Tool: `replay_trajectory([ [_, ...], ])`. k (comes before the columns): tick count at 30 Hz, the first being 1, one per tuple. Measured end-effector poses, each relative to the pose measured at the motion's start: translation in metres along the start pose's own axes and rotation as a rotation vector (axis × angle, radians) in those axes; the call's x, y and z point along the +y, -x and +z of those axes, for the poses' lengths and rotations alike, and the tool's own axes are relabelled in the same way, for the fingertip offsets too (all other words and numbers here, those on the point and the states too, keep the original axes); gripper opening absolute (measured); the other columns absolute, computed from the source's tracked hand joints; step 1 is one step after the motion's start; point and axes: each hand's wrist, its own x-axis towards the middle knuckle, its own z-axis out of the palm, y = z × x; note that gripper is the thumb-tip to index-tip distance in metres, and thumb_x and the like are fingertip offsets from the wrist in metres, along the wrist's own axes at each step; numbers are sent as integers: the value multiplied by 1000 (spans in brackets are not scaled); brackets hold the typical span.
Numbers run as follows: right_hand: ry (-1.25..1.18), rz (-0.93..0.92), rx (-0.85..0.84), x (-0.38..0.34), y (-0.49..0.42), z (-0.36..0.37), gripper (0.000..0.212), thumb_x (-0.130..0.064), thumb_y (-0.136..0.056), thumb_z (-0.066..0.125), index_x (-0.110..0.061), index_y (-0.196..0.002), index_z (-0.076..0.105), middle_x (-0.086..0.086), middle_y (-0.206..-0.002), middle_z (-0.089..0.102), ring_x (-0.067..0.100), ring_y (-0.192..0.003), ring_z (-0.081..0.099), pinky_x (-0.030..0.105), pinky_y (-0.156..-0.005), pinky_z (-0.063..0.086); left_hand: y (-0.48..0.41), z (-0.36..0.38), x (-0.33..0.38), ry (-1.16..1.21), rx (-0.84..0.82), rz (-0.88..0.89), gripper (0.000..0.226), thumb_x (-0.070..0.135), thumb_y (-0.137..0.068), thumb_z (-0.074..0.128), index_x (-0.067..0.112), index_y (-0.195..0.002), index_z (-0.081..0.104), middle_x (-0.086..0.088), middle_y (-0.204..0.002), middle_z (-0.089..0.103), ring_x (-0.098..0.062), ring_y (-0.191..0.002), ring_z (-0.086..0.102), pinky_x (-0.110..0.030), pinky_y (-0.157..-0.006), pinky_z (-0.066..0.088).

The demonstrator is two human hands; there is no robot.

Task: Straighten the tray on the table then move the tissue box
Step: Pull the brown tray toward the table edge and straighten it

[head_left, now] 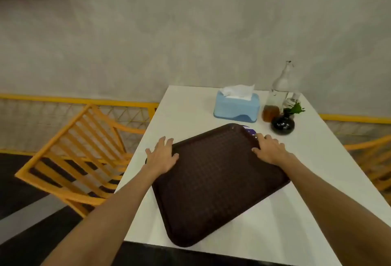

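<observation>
A dark brown textured tray (pixel 213 183) lies skewed on the white table (pixel 317 212), one corner hanging over the near edge. My left hand (pixel 161 156) rests on the tray's left far corner with fingers spread over the rim. My right hand (pixel 268 148) grips the tray's right far edge, fingers curled over the rim. A light blue tissue box (pixel 237 108) with a white tissue sticking out stands behind the tray, apart from both hands.
Right of the tissue box stand a tall clear glass bottle (pixel 280 88) with amber liquid at the bottom and a small black vase (pixel 283 124) with a green sprig. An orange wooden chair (pixel 72 160) stands left of the table, another at the right edge (pixel 374 160).
</observation>
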Motion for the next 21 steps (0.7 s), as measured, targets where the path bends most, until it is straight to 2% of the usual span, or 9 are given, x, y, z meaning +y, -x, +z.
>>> replay_trajectory([
  [3, 29, 54, -35, 13, 0, 13, 60, -40, -92, 46, -19, -144, 25, 19, -144, 38, 40, -128, 42, 56, -108, 33, 7, 13, -7, -74, -35, -153, 69, 41, -92, 50, 21, -150, 19, -14, -162, 6, -34, -148, 14, -63, -113, 15],
  [5, 10, 87, -71, 23, -1, 22, 59, -39, -92, 47, -18, -144, 27, 19, -143, 38, 39, -128, 42, 55, -107, 34, 13, 22, -11, -44, -34, -273, 71, 38, -91, 52, 19, -150, 17, -16, -161, 3, -37, -147, 14, -62, -113, 18],
  [7, -27, 100, -68, 29, -1, 30, 57, -36, -92, 47, -15, -142, 29, 19, -141, 40, 40, -126, 43, 54, -105, 35, 18, 25, -13, 33, 0, -366, 69, 35, -91, 54, 15, -148, 20, -17, -159, 9, -40, -142, 24, -59, -110, 26],
  [9, -95, 108, -48, 33, -2, 35, 52, -30, -92, 48, -11, -139, 33, 21, -136, 44, 40, -122, 48, 52, -101, 40, 21, 27, -13, 105, 52, -433, 65, 31, -90, 56, 10, -144, 25, -20, -151, 25, -42, -133, 37, -55, -105, 35],
  [11, -137, 103, -6, 36, -3, 40, 46, -23, -92, 48, -6, -133, 39, 23, -129, 48, 40, -115, 51, 52, -98, 45, 25, 29, -13, 175, 92, -458, 63, 25, -90, 59, 3, -141, 29, -23, -142, 37, -41, -127, 42, -51, -101, 40],
  [15, -167, 109, 74, 42, -5, 47, 34, -9, -92, 44, 2, -124, 46, 28, -124, 49, 44, -112, 51, 51, -95, 46, 36, 31, -14, 331, 156, -513, 56, 12, -88, 62, -7, -133, 36, -28, -137, 41, -42, -125, 45, -46, -102, 41],
  [21, -231, 107, 87, 53, -3, 49, 27, -2, -87, 44, 7, -112, 50, 31, -118, 51, 47, -109, 51, 47, -91, 45, 61, 39, -11, 398, 106, -584, 46, 11, -88, 61, -5, -128, 43, -25, -134, 43, -40, -117, 51, -44, -95, 49],
])
